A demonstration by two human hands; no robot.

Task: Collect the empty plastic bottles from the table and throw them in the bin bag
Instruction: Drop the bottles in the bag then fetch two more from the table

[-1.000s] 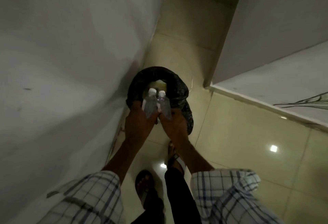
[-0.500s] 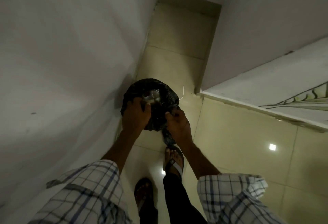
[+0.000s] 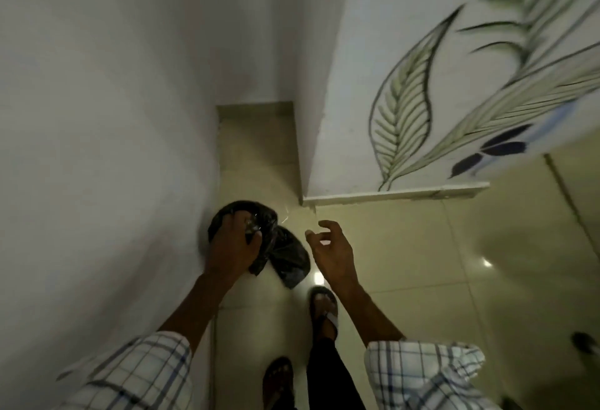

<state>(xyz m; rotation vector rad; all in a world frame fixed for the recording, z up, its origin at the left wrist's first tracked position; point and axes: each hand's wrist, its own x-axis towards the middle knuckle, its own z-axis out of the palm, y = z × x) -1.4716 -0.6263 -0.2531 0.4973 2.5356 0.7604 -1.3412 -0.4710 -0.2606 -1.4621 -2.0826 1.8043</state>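
Bin bag (image 3: 285, 253) gripped by left hand (image 3: 232, 244); right hand (image 3: 332, 247) spread, empty

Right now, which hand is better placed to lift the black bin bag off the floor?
Left. The left hand is already closed on the bin bag at its gathered top, while the right hand hangs open beside it, touching nothing.

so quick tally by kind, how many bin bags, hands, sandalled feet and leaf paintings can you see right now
bin bag: 1
hands: 2, left hand gripping the bag, right hand open and apart from it
sandalled feet: 2
painted leaves on the wall: at least 2, the upper ones blurred
total: at least 7
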